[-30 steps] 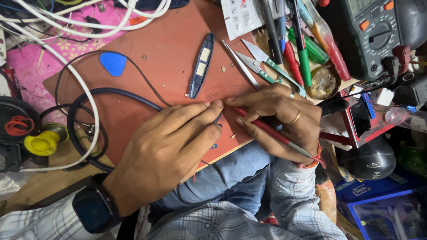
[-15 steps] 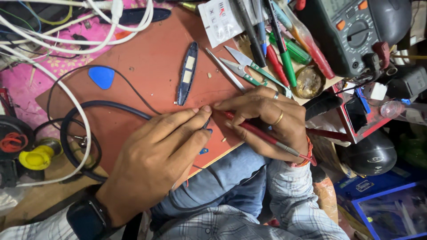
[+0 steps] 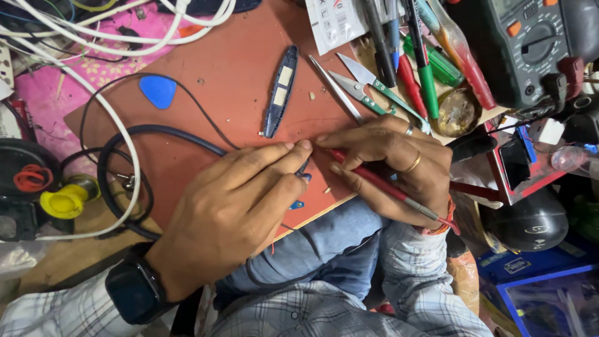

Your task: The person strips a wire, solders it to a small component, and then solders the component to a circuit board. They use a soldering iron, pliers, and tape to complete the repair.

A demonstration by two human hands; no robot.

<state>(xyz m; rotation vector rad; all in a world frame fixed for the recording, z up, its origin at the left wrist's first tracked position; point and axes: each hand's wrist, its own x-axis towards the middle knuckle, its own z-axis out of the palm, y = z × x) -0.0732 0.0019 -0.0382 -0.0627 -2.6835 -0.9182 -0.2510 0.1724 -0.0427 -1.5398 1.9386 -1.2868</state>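
Observation:
My right hand (image 3: 390, 165) grips a red-handled tool (image 3: 374, 181) like a pen, its tip hidden under the fingertips near the middle of a reddish-brown work board (image 3: 231, 81). My left hand (image 3: 234, 209) lies flat on the board, fingertips pressing down on a small dark blue part (image 3: 304, 170) that shows only a little between the fingers. A thick dark cable (image 3: 146, 134) runs from the left under my left hand. A long dark blue shell piece (image 3: 279, 90) lies on the board just above both hands.
A blue pick (image 3: 158, 91) lies at the board's left. Tweezers (image 3: 337, 90), snips (image 3: 368, 87), pens and a round tin (image 3: 457, 111) crowd the upper right, beside a multimeter (image 3: 521, 43). White cables (image 3: 100, 28) loop at top left. A yellow cap (image 3: 65, 201) sits left.
Both hands stay pressed together at the same spot on the board. The view has shifted slightly, so everything sits a little lower and to the right in the frame.

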